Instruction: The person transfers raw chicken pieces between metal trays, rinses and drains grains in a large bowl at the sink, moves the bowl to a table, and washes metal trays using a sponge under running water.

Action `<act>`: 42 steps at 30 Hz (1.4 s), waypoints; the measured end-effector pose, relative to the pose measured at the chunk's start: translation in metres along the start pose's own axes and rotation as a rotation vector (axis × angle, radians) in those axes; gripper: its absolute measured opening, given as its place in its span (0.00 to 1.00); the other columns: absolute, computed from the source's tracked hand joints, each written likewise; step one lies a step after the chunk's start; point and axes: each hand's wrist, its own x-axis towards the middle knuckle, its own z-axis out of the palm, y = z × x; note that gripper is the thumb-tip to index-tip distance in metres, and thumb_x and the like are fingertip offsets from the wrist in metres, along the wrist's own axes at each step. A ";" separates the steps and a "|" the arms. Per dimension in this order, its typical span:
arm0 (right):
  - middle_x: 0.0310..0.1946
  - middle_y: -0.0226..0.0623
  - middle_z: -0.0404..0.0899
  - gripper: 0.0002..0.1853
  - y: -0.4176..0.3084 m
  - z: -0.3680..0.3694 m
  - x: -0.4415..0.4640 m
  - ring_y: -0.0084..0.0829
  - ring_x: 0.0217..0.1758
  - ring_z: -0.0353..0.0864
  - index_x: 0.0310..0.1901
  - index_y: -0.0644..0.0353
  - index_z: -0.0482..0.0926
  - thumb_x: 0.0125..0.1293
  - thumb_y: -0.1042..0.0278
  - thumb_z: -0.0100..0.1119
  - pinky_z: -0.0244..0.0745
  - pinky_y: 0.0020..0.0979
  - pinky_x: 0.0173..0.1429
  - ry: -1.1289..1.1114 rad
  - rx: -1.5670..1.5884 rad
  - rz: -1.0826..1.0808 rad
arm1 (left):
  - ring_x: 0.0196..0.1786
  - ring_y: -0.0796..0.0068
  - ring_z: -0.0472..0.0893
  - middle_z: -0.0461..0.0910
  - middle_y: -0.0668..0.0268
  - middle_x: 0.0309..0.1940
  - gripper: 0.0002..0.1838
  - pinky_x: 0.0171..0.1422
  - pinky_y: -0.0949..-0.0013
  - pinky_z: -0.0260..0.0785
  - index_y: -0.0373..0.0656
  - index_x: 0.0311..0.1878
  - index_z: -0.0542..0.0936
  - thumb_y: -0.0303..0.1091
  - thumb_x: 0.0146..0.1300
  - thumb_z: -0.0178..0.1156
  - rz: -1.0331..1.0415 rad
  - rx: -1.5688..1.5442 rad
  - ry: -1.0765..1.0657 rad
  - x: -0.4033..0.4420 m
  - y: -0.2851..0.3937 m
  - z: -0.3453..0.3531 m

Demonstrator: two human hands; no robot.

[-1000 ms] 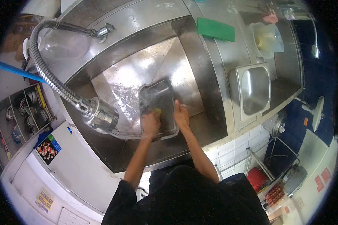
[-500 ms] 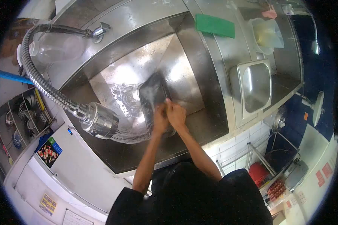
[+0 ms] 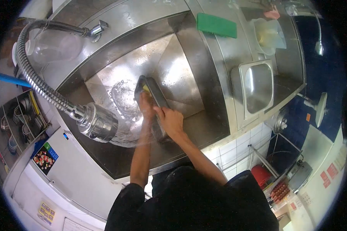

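Note:
A long, dark loaf pan (image 3: pixel 158 95) is held tilted over the steel sink (image 3: pixel 181 61). My right hand (image 3: pixel 171 121) grips its right side wall, thumb over the rim. Inside the pan is my left hand (image 3: pixel 146 106), closed on a small yellow sponge (image 3: pixel 145 87) that shows just past the fingertips. The fingers partly hide the sponge. Left of my hands, water sprays from the faucet head (image 3: pixel 98 122) towards my left forearm and the near end of the pan.
The coiled faucet hose (image 3: pixel 40 82) arches along the left. A green scouring pad (image 3: pixel 216 25) lies on the sink's right rim. Beyond it are a steel container (image 3: pixel 257 89) and a plastic jug (image 3: pixel 268 36). A clear bottle (image 3: pixel 56 48) lies behind the hose.
The pan has shifted left and tipped onto its side. My left hand has reached farther into it, and the yellow sponge now shows. My right hand has moved onto the side wall.

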 end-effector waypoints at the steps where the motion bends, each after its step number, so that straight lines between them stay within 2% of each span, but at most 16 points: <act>1: 0.25 0.54 0.80 0.31 0.000 -0.001 0.002 0.55 0.31 0.81 0.30 0.63 0.83 0.72 0.41 0.44 0.75 0.50 0.37 0.009 0.012 -0.021 | 0.44 0.60 0.79 0.78 0.53 0.36 0.16 0.47 0.56 0.69 0.35 0.46 0.76 0.33 0.59 0.63 0.444 0.654 0.107 0.003 0.002 -0.001; 5: 0.25 0.54 0.80 0.31 0.007 0.009 0.012 0.55 0.31 0.81 0.29 0.64 0.82 0.72 0.41 0.45 0.74 0.51 0.38 0.040 0.096 0.077 | 0.44 0.62 0.78 0.78 0.56 0.38 0.17 0.48 0.56 0.69 0.35 0.49 0.75 0.36 0.61 0.63 0.159 0.708 -0.113 -0.067 0.024 0.003; 7: 0.26 0.55 0.80 0.31 0.008 0.018 0.008 0.56 0.31 0.81 0.28 0.63 0.82 0.72 0.42 0.44 0.74 0.50 0.37 0.057 0.028 0.075 | 0.44 0.66 0.78 0.77 0.61 0.40 0.15 0.49 0.59 0.70 0.37 0.50 0.75 0.34 0.64 0.60 -0.236 0.204 -0.249 -0.084 0.037 0.011; 8: 0.26 0.55 0.80 0.31 0.008 0.021 0.006 0.56 0.31 0.81 0.28 0.63 0.82 0.72 0.42 0.44 0.74 0.50 0.37 0.057 0.028 0.077 | 0.44 0.66 0.78 0.77 0.61 0.40 0.15 0.49 0.59 0.70 0.37 0.50 0.75 0.34 0.64 0.60 -0.237 0.204 -0.250 -0.080 0.042 0.011; 10: 0.23 0.55 0.79 0.30 0.007 0.020 -0.002 0.56 0.27 0.80 0.26 0.64 0.81 0.72 0.43 0.44 0.74 0.50 0.33 0.113 0.008 0.033 | 0.45 0.69 0.77 0.76 0.65 0.42 0.12 0.52 0.63 0.69 0.38 0.48 0.75 0.33 0.67 0.58 -0.616 -0.457 -0.017 -0.057 0.053 0.016; 12: 0.21 0.55 0.78 0.29 0.005 0.022 -0.023 0.56 0.25 0.79 0.25 0.63 0.80 0.72 0.45 0.45 0.73 0.50 0.31 0.108 -0.027 -0.007 | 0.45 0.73 0.75 0.75 0.67 0.41 0.08 0.52 0.67 0.67 0.40 0.48 0.75 0.32 0.69 0.54 -0.554 -0.619 0.116 -0.002 0.070 0.014; 14: 0.19 0.54 0.77 0.29 0.000 0.026 -0.033 0.56 0.22 0.79 0.24 0.63 0.79 0.72 0.46 0.46 0.73 0.50 0.29 0.094 -0.049 -0.056 | 0.44 0.70 0.74 0.75 0.65 0.40 0.08 0.53 0.63 0.67 0.41 0.47 0.75 0.33 0.69 0.54 -0.095 -0.216 0.183 0.038 0.011 0.007; 17: 0.16 0.53 0.75 0.27 -0.010 0.027 -0.032 0.56 0.20 0.77 0.23 0.63 0.78 0.72 0.48 0.49 0.72 0.50 0.27 0.211 0.073 -0.079 | 0.42 0.64 0.74 0.75 0.62 0.38 0.10 0.52 0.59 0.67 0.40 0.48 0.75 0.32 0.66 0.57 0.169 0.191 0.357 0.041 0.005 0.005; 21: 0.17 0.53 0.75 0.26 -0.015 0.012 -0.030 0.54 0.21 0.78 0.24 0.63 0.78 0.72 0.49 0.49 0.72 0.50 0.28 0.158 0.057 -0.066 | 0.45 0.61 0.75 0.76 0.59 0.42 0.14 0.52 0.58 0.68 0.37 0.50 0.76 0.32 0.62 0.61 0.179 0.464 0.363 -0.001 0.008 -0.013; 24: 0.17 0.53 0.76 0.27 -0.003 0.028 -0.023 0.54 0.21 0.79 0.25 0.63 0.79 0.72 0.48 0.48 0.72 0.49 0.27 0.188 0.093 -0.031 | 0.50 0.59 0.77 0.77 0.54 0.48 0.16 0.52 0.60 0.69 0.37 0.50 0.77 0.34 0.62 0.61 -0.086 0.889 0.079 -0.024 -0.002 -0.021; 26: 0.17 0.54 0.76 0.28 0.009 0.043 -0.023 0.55 0.20 0.79 0.25 0.63 0.80 0.73 0.47 0.47 0.73 0.49 0.25 0.217 0.112 -0.031 | 0.52 0.56 0.78 0.78 0.49 0.51 0.15 0.54 0.60 0.71 0.36 0.51 0.78 0.34 0.64 0.60 -0.132 0.088 -0.258 -0.045 0.055 -0.009; 30: 0.18 0.53 0.76 0.27 0.008 0.027 -0.035 0.55 0.22 0.79 0.25 0.63 0.79 0.72 0.47 0.49 0.72 0.49 0.27 0.152 0.070 -0.044 | 0.46 0.55 0.80 0.81 0.52 0.42 0.17 0.53 0.61 0.72 0.34 0.51 0.77 0.34 0.63 0.62 0.318 0.469 0.090 0.001 0.010 -0.008; 34: 0.19 0.52 0.77 0.26 -0.001 0.007 -0.027 0.54 0.24 0.79 0.25 0.63 0.78 0.71 0.48 0.51 0.72 0.48 0.29 0.148 0.102 -0.007 | 0.47 0.58 0.81 0.81 0.54 0.43 0.14 0.51 0.61 0.72 0.37 0.51 0.78 0.30 0.63 0.61 -0.027 0.476 -0.139 -0.019 -0.003 -0.023; 36: 0.19 0.52 0.77 0.25 0.006 0.022 -0.022 0.54 0.24 0.80 0.26 0.63 0.78 0.71 0.48 0.51 0.73 0.48 0.29 0.146 0.082 0.005 | 0.46 0.62 0.81 0.81 0.57 0.45 0.17 0.48 0.63 0.73 0.38 0.54 0.77 0.38 0.67 0.58 -0.256 0.092 -0.277 -0.061 -0.029 -0.017; 39: 0.20 0.51 0.78 0.20 0.001 0.027 -0.019 0.53 0.24 0.80 0.31 0.63 0.78 0.70 0.52 0.52 0.74 0.48 0.29 0.096 0.003 -0.029 | 0.48 0.63 0.80 0.78 0.59 0.53 0.29 0.52 0.62 0.72 0.39 0.62 0.72 0.54 0.70 0.52 -0.569 -0.169 -0.213 -0.084 0.051 -0.005; 42: 0.22 0.50 0.79 0.14 -0.003 0.028 -0.037 0.52 0.25 0.81 0.40 0.63 0.76 0.68 0.58 0.54 0.75 0.48 0.30 -0.012 -0.091 -0.143 | 0.54 0.62 0.77 0.73 0.57 0.59 0.38 0.59 0.61 0.69 0.39 0.68 0.66 0.63 0.68 0.48 -0.636 -0.671 -0.141 -0.057 0.071 -0.016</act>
